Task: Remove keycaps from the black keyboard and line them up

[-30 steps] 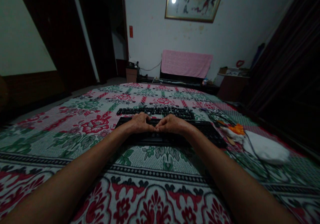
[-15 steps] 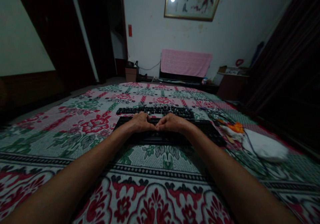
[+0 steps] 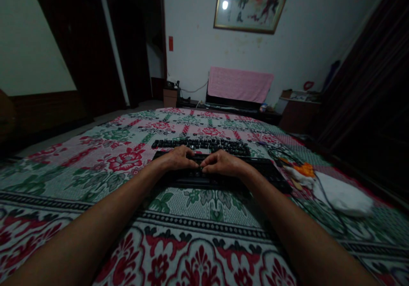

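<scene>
A black keyboard (image 3: 268,169) lies across the patterned bedcover, both hands over its middle. My left hand (image 3: 179,158) rests on the left part, its thumb stretched toward the right hand and apart from the bent index finger. My right hand (image 3: 223,163) has thumb and fingertips pinched together close to the left thumb. Whatever small dark piece may be between those fingertips is too dim to make out. Just behind the keyboard, loose black keycaps (image 3: 236,146) stand in rows. Much of the keyboard's middle is hidden under the hands.
Right of the keyboard lie a white cloth bundle (image 3: 343,194), an orange item (image 3: 305,169) and a dark cable (image 3: 329,200). The bedcover (image 3: 124,160) spreads all around. Beyond it, a pink cloth (image 3: 241,83) hangs over a dark flat object by the wall.
The right fingertips have drawn slightly away from the left thumb, leaving a small gap. My left hand stays about where it was on the keyboard. The view has shifted slightly.
</scene>
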Motion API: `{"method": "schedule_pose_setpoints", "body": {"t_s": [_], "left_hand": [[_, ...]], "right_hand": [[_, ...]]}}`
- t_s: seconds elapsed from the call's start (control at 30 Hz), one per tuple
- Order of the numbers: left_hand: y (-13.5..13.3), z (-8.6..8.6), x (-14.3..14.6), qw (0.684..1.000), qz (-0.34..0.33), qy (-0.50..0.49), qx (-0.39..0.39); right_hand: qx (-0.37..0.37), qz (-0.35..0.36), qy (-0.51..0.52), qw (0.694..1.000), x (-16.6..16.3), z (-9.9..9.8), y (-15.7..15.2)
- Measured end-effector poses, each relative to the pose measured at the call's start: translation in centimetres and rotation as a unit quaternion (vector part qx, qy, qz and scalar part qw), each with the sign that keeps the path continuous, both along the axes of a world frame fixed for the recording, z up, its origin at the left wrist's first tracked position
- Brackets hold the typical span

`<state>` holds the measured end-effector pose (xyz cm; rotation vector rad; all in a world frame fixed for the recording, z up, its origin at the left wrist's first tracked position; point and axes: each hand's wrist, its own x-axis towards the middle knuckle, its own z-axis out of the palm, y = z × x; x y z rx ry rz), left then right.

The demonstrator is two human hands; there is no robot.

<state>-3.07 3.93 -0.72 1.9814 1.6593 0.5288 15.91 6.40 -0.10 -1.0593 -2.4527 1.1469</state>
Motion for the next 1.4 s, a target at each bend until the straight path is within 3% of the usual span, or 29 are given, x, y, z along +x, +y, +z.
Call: {"method": "schedule_pose_setpoints", "body": {"t_s": [0.87, 1.4], "left_hand": [[0.4, -0.4, -0.1, 0.999, 0.009, 0.029, 0.039], [0.1, -0.2, 0.0, 1.0, 0.012, 0.015, 0.025]], "right_hand": [[0.013, -0.134, -0.026, 0.99, -1.8, 0.3, -1.5], [-0.04, -0.07, 0.019, 0.997, -0.5, -0.3, -0.1]]}}
